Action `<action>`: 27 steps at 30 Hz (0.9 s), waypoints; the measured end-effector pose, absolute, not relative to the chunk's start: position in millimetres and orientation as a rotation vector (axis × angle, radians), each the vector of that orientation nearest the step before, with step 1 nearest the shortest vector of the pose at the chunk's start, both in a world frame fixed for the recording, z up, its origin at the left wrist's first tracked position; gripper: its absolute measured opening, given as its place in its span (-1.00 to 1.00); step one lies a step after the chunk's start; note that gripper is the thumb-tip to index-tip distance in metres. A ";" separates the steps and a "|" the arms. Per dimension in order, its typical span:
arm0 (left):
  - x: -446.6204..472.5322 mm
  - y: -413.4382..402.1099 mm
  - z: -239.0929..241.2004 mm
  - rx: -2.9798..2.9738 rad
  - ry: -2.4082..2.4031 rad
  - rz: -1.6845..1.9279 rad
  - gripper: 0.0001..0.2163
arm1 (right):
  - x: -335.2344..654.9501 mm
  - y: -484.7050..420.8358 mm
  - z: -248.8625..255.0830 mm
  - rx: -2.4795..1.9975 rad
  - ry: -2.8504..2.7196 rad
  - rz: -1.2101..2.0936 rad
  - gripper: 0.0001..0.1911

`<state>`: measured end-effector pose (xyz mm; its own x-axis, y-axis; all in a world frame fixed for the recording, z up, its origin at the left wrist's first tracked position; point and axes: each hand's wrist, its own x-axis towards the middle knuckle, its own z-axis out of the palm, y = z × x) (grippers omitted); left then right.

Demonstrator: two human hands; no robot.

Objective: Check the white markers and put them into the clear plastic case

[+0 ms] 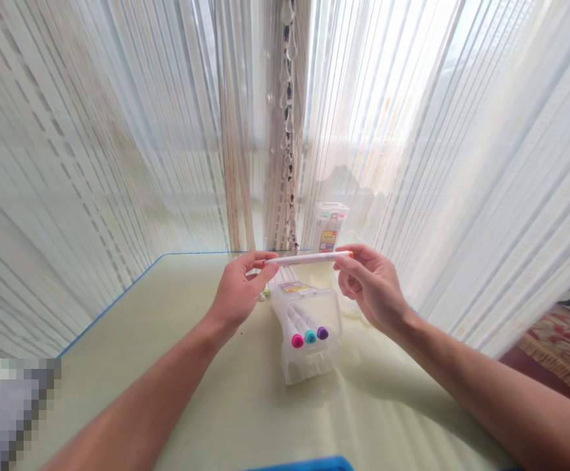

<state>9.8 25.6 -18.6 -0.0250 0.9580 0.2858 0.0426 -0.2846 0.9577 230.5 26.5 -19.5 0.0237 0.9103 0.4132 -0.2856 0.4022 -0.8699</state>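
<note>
I hold a white marker [307,258] with orange ends level in front of me. My left hand [239,289] pinches its left end and my right hand [370,282] pinches its right end. Below it, on the pale green table [167,340], lies a clear plastic marker case [309,343] on its side. Three markers rest in it, with pink [297,340], teal [310,337] and purple [322,333] caps facing me.
A second clear plastic case [331,226] stands upright at the table's far edge, by the sheer white curtains [436,163]. A string of beads [288,131] hangs at the centre. A patterned rug [564,343] shows at the right. A blue object [309,465] sits at the bottom edge.
</note>
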 end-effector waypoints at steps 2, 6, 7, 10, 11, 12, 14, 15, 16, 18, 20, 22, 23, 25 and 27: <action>8.9 27.9 -21.7 1.437 1.124 1.367 -0.64 | 227.8 20.7 -18.0 -0.634 -1.245 1.019 -0.77; 9.0 29.7 -23.6 1.407 1.086 1.274 -0.60 | 224.2 11.7 -13.4 -0.619 -1.342 0.970 -0.71; 9.2 29.9 -23.5 1.402 1.088 1.262 -0.58 | 223.9 10.6 -12.4 -0.616 -1.355 0.967 -0.70; 9.4 30.2 -23.0 1.397 1.113 1.261 -0.55 | 224.6 9.9 -11.0 -0.599 -1.374 0.968 -0.69; 9.2 30.4 -22.8 1.398 1.111 1.273 -0.55 | 225.1 10.1 -11.0 -0.597 -1.375 0.966 -0.68; 9.0 30.6 -22.7 1.400 1.103 1.289 -0.57 | 225.6 10.3 -11.1 -0.598 -1.375 0.962 -0.68; 8.3 31.1 -22.6 1.407 1.077 1.320 -0.59 | 226.5 10.8 -11.4 -0.603 -1.375 0.952 -0.69; 7.8 31.4 -22.6 1.409 1.063 1.337 -0.60 | 226.9 11.3 -11.7 -0.605 -1.375 0.943 -0.69; 7.3 31.6 -22.5 1.409 1.051 1.354 -0.59 | 227.3 12.0 -12.1 -0.609 -1.375 0.934 -0.70; 6.3 31.7 -21.8 1.404 1.036 1.397 -0.59 | 228.1 14.6 -13.3 -0.621 -1.365 0.910 -0.71; 5.4 31.0 -20.2 1.399 1.023 1.439 -0.60 | 229.0 18.6 -15.0 -0.635 -1.341 0.894 -0.73; 4.5 29.5 -17.6 1.397 1.007 1.466 -0.63 | 230.0 23.1 -16.7 -0.639 -1.307 0.903 -0.74; 4.1 28.5 -16.0 1.394 0.995 1.470 -0.65 | 230.5 25.1 -17.2 -0.638 -1.287 0.915 -0.74; 3.1 26.2 -12.5 1.389 0.961 1.464 -0.68 | 231.1 28.0 -17.4 -0.642 -1.244 0.941 -0.74; 2.3 23.9 -8.8 1.387 0.906 1.453 -0.70 | 231.2 29.0 -16.3 -0.652 -1.203 0.959 -0.73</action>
